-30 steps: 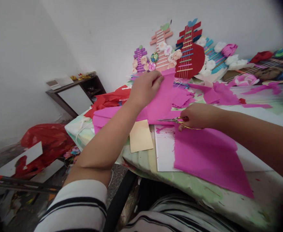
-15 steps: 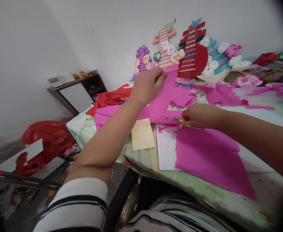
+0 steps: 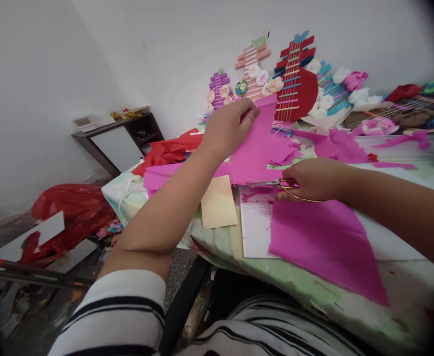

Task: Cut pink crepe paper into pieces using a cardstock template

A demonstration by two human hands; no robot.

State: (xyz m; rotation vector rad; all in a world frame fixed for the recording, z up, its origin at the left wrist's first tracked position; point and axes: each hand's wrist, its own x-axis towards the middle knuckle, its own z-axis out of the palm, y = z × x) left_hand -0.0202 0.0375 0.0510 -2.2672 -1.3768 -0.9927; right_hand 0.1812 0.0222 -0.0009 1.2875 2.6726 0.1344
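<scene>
My left hand [image 3: 233,123] pinches the upper edge of a magenta paper sheet [image 3: 256,148] and holds it raised over the table. Gold-handled scissors [image 3: 276,183] are in my right hand [image 3: 308,180], their blades pointing left at the lower edge of that sheet. Just below, another magenta piece [image 3: 324,247] lies over white paper [image 3: 256,237] and hangs toward the table's front edge. A cream paper rectangle [image 3: 219,202] lies below my left forearm.
Against the wall stand a red guitar-shaped craft [image 3: 298,94], a peach one [image 3: 252,59] and a purple one [image 3: 218,89]. Red paper [image 3: 172,151] lies at the table's left, magenta scraps [image 3: 337,143] at the back right. A dark cabinet [image 3: 116,143] stands left.
My left hand has shifted slightly right with the sheet. My right hand and the scissors have moved a little right, and a strip of the sheet near the blades has changed shape.
</scene>
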